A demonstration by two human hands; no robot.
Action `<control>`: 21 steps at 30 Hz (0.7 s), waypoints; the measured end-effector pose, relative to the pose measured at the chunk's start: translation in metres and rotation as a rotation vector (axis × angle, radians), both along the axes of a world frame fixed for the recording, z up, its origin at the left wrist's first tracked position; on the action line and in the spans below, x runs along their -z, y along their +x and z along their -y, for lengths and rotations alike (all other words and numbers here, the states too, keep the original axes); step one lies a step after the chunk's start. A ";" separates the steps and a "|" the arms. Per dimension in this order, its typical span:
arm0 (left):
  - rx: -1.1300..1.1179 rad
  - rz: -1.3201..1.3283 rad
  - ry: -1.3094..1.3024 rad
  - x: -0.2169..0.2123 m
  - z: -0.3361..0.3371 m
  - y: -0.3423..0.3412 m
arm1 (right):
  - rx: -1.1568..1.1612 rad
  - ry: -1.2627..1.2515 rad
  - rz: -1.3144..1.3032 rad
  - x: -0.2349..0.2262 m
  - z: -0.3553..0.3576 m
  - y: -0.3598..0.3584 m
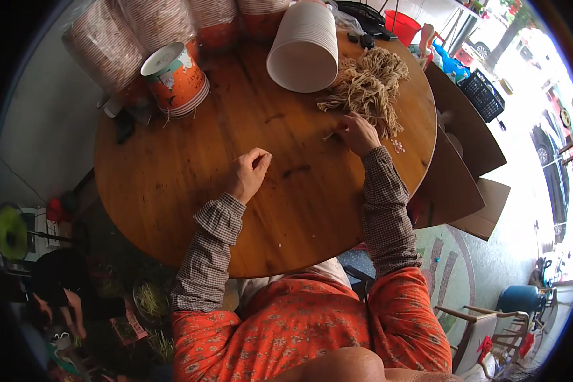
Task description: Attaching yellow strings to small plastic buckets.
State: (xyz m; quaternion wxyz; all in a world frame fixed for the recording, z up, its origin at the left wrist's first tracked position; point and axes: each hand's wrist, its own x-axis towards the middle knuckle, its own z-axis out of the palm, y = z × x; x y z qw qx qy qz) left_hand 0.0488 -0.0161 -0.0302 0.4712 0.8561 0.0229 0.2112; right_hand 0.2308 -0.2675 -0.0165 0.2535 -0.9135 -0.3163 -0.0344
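Note:
On a round wooden table (172,184), a heap of beige string bundles (369,86) lies at the far right. My right hand (358,134) rests at the near edge of that heap, fingers pinched on a thin pale strand (330,134) that sticks out to the left. My left hand (249,173) lies on the bare wood near the middle of the table, fingers loosely curled, with nothing visible in it.
A stack of white paper cups (304,46) lies on its side behind the heap. An orange printed cup stack (175,79) and wrapped cup sleeves (108,44) stand at the far left. Brown cardboard (461,159) leans by the table's right side. A person crouches at lower left (60,296).

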 end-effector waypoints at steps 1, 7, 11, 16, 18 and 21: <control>0.003 -0.005 0.000 0.000 0.001 0.000 | 0.022 -0.009 0.005 0.001 -0.001 0.000; 0.015 0.012 -0.123 -0.002 0.013 0.007 | 0.004 0.315 0.041 -0.009 -0.004 -0.005; 0.078 -0.029 -0.601 -0.015 0.062 0.047 | -0.083 0.591 -0.086 -0.011 -0.014 -0.018; 0.135 -0.066 -0.939 -0.021 0.089 0.087 | -0.121 0.599 -0.102 -0.019 -0.014 -0.024; 0.143 -0.093 -0.932 -0.017 0.089 0.095 | -0.103 0.602 -0.188 -0.019 -0.013 -0.024; 0.155 -0.083 -0.819 -0.014 0.085 0.101 | -0.135 0.664 -0.295 -0.014 -0.014 -0.023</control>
